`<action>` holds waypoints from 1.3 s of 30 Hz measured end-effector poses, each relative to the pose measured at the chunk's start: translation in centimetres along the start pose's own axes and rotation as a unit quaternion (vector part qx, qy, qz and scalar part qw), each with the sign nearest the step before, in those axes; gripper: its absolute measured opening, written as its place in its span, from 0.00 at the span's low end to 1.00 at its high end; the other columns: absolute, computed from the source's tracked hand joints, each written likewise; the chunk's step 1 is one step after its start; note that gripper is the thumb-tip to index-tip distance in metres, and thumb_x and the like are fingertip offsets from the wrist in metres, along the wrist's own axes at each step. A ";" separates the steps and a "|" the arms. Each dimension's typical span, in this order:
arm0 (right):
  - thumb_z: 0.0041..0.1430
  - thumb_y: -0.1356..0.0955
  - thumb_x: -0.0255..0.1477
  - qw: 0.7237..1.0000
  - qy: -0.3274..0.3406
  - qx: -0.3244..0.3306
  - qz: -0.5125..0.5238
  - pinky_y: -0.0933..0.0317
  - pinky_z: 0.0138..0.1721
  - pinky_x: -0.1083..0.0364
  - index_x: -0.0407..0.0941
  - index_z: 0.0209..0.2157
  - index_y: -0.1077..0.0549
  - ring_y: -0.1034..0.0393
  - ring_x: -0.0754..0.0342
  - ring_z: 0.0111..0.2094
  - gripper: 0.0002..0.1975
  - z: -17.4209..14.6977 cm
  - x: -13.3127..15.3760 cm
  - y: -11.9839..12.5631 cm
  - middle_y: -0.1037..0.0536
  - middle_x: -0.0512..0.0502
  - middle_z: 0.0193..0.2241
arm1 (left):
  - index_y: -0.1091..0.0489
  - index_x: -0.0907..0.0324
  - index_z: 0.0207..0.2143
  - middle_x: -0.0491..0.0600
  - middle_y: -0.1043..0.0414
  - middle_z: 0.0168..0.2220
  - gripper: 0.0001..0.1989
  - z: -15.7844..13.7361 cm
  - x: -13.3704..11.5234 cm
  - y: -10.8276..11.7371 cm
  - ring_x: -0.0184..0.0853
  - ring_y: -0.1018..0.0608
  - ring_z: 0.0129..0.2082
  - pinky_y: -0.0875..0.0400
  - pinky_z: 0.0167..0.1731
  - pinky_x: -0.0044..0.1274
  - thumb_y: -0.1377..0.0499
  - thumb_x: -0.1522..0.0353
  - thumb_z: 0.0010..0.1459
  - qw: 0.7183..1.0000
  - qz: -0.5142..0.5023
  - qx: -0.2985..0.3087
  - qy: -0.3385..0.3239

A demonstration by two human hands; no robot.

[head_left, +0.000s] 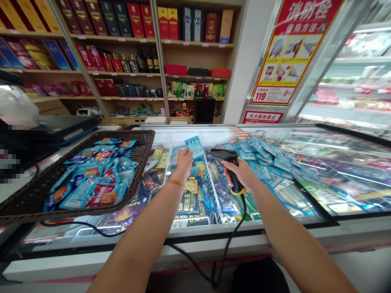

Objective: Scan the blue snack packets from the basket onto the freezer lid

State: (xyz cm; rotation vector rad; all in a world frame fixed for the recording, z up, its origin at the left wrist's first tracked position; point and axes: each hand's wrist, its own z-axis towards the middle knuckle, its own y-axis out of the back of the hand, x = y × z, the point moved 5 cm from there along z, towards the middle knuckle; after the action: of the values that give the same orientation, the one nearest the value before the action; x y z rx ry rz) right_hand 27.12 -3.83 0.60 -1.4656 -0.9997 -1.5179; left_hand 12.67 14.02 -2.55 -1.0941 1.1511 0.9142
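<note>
- In the head view, I am seeing the left hand pinching one blue packet near its lower left corner; the packet is tilting, held above a white wire basket within the freezer, nearer the freezer's back edge than its front.
- I am watching the right hand wrapping its fingers around the grip of a black-and-yellow scanner, whose head is pointing left, just beside the packet and not touching it.
- A black cable is hanging from the grip and crossing the freezer's front edge.
- A thin bracelet is circling the left wrist.
- Yellow and black packages are lying inside the wire basket, below the left hand.
- A brown wicker basket is sitting over the freezer's left end, its far right corner coming near the back edge; many blue packets are lying inside it.
- To the right of the scanner, a loose pile of blue packets is spreading toward the freezer's back edge.
- Beyond that edge, wooden shelves are carrying boxes and bottles, and a red-and-yellow sign is hanging at the right.
</note>
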 end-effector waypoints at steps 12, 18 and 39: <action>0.57 0.30 0.31 0.959 -0.025 -0.273 0.067 0.40 0.12 0.59 0.43 0.30 0.29 0.37 0.57 0.13 0.06 -3.5 2.3 18.8 0.27 0.50 0.16 | 0.30 0.61 0.28 0.46 0.27 0.26 0.07 -2.2 -0.4 -22.3 0.28 0.24 0.28 0.22 0.45 0.31 0.35 0.79 0.51 0.973 -0.059 0.168 0.148; 0.57 0.30 0.31 0.947 -0.024 -0.310 0.079 0.40 0.12 0.59 0.43 0.29 0.29 0.37 0.58 0.13 0.06 -5.2 1.1 21.9 0.27 0.50 0.16 | 0.32 0.62 0.27 0.46 0.32 0.24 0.08 -3.0 0.8 -29.4 0.31 0.23 0.30 0.22 0.41 0.30 0.37 0.81 0.52 0.976 -0.021 0.170 0.136; 0.53 0.26 0.36 0.994 -0.013 -0.083 0.075 0.39 0.13 0.58 0.43 0.37 0.27 0.35 0.57 0.15 0.14 0.3 3.0 4.0 0.25 0.49 0.19 | 0.27 0.60 0.40 0.55 0.23 0.38 0.09 5.2 -10.8 7.9 0.36 0.20 0.37 0.27 0.36 0.26 0.40 0.73 0.55 0.976 0.199 -0.091 -0.012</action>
State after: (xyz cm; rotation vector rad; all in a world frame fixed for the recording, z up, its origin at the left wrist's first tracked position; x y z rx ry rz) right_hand 30.83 -5.16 3.69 -1.6413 -0.7735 -1.5046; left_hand 4.30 20.88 6.88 -1.0090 1.3109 1.3637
